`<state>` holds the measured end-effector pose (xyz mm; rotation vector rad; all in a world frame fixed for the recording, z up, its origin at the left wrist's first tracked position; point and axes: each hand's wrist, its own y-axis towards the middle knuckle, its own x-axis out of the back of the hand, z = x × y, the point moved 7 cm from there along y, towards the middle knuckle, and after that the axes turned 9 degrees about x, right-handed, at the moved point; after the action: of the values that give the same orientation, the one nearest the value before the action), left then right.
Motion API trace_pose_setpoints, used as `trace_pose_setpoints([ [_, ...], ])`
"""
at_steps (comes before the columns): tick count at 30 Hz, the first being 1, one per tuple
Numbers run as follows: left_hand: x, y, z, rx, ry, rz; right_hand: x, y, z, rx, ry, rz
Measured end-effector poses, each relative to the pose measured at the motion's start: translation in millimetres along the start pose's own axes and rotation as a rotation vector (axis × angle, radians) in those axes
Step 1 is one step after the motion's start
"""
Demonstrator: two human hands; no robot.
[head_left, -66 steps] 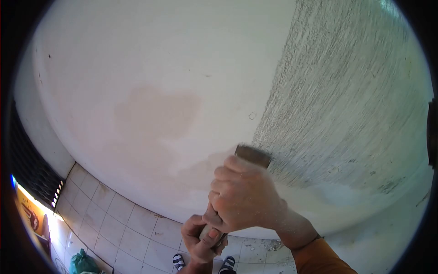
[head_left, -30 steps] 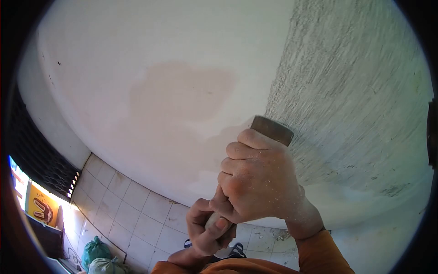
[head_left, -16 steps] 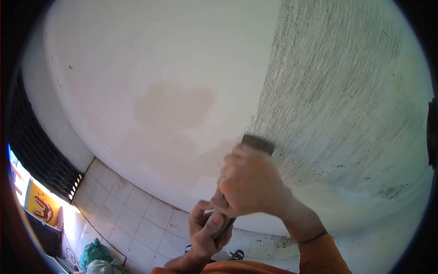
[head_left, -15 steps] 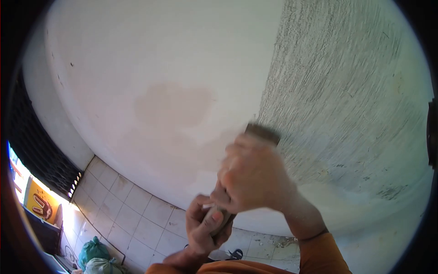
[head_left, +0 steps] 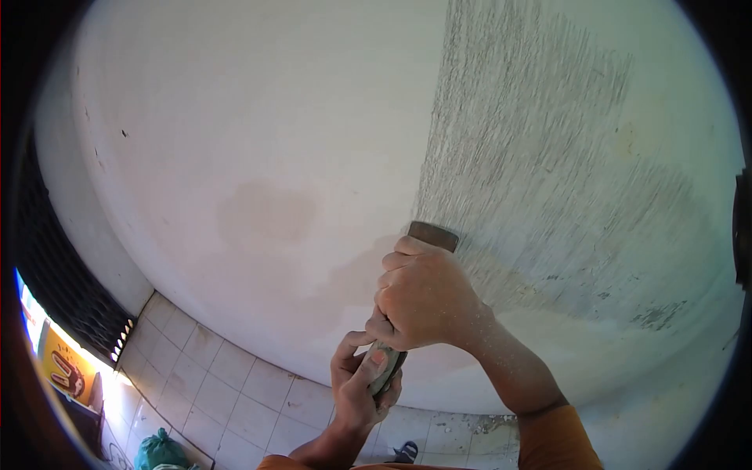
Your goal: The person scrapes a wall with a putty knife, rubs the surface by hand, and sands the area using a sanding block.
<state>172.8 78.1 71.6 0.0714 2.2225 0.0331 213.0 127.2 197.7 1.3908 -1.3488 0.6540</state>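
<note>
The scraper, judged stiff and light, is clamped by right hand near the blade and left hand round the handle, its proper grip.

A smooth white wall fills the upper left and centre of the frame, with a faint tan stain at centre left. The upper right shows a rough grey scored area. At lower left, pale square floor tiles adjoin a dark grille, a green bag and a sunlit yellow sign.
</note>
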Motion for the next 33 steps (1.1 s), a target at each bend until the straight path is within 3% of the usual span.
trace_pose_setpoints([
  [3,-18.6,0.5,-30.7,-0.053,-0.012,0.006,43.9,16.8,-11.8,-0.045,-0.100,-0.178],
  [4,-27.9,7.8,-39.0,-0.090,-0.056,0.075,50.6,23.5,-17.1,-0.097,-0.072,-0.099],
  [7,-6.0,-0.8,-12.8,-0.045,0.020,-0.024,25.5,7.6,-7.1,-0.061,-0.062,-0.135],
  [8,3.8,-5.9,-2.1,0.005,0.029,-0.098,5.9,1.3,-2.6,-0.038,-0.051,-0.044],
  [15,-35.7,4.1,-38.9,-0.060,0.031,-0.047,54.0,25.6,-19.8,-0.086,-0.129,-0.144],
  [19,-27.6,-7.1,-31.8,-0.022,0.098,-0.102,40.5,18.4,-7.7,-0.023,-0.056,-0.155],
  [20,-35.3,-5.5,-42.2,-0.041,0.094,-0.055,46.8,22.8,-14.8,-0.055,-0.093,-0.094],
  [23,-29.8,4.2,-38.7,-0.112,0.084,0.000,46.4,23.1,-16.8,-0.086,-0.112,-0.187],
  [24,-9.4,4.0,-23.4,-0.036,0.111,-0.050,26.8,13.8,-9.7,-0.055,-0.120,-0.188],
  [27,15.2,1.9,-5.2,-0.062,0.079,-0.073,-2.6,5.5,-0.6,-0.040,-0.089,-0.079],
  [29,-4.1,5.0,-25.3,-0.092,0.046,0.011,28.4,17.8,-7.8,-0.067,-0.073,-0.139],
  [31,-16.1,7.6,-38.3,-0.109,0.002,0.072,37.5,22.7,-15.5,-0.199,-0.024,-0.069],
  [33,6.9,4.9,-15.5,-0.084,0.009,0.003,2.4,8.5,-0.5,-0.103,-0.056,-0.117],
])
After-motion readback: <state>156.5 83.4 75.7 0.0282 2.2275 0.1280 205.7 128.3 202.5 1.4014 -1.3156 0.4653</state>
